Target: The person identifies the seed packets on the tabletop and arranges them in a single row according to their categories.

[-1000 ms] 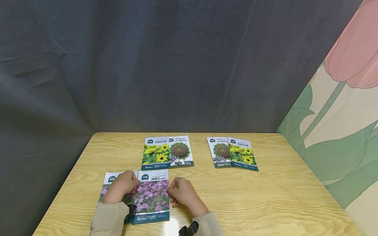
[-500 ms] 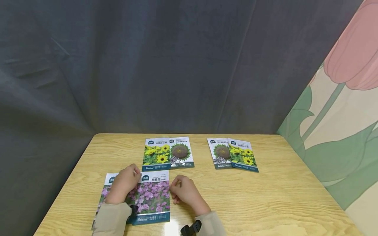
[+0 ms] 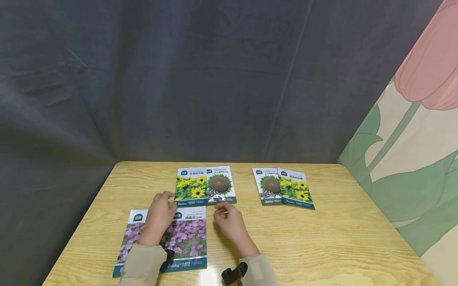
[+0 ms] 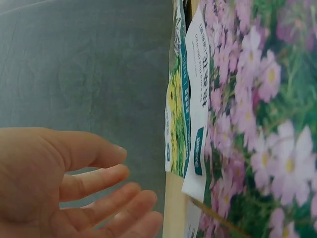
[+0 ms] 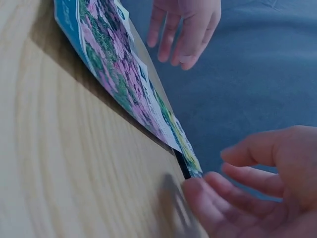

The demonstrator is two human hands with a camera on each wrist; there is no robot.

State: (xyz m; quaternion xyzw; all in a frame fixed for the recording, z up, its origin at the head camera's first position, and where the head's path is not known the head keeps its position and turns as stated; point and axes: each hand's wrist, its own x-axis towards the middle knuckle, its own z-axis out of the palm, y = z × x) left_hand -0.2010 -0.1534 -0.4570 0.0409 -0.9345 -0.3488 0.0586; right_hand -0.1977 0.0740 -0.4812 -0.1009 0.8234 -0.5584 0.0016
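My left hand [image 3: 159,217] is raised over the top edges of two seed packets with pink flowers, its fingers loosely bent and holding nothing. The right pink-flower packet [image 3: 189,238] overlaps the left pink-flower packet [image 3: 131,238], which my forearm partly hides. Beyond them lie a yellow sunflower packet [image 3: 191,187] and a packet with a large brown flower head [image 3: 220,184], side by side. Near the latter's lower edge is my right hand [image 3: 231,224], fingers relaxed, nothing gripped. In the left wrist view, the left hand [image 4: 99,183] shows a gap between thumb and fingers.
Farther right on the wooden table [image 3: 322,246] lies another pair: a brown flower-head packet [image 3: 269,186] partly under a yellow sunflower packet [image 3: 296,188]. A dark curtain [image 3: 214,79] hangs behind the table. A wall with a painted tulip [image 3: 425,71] borders the right side.
Both hands have left the pink-flower packet's side edges and moved away from me, toward the sunflower packets. Their fingers have loosened. The packets stay about where they were.
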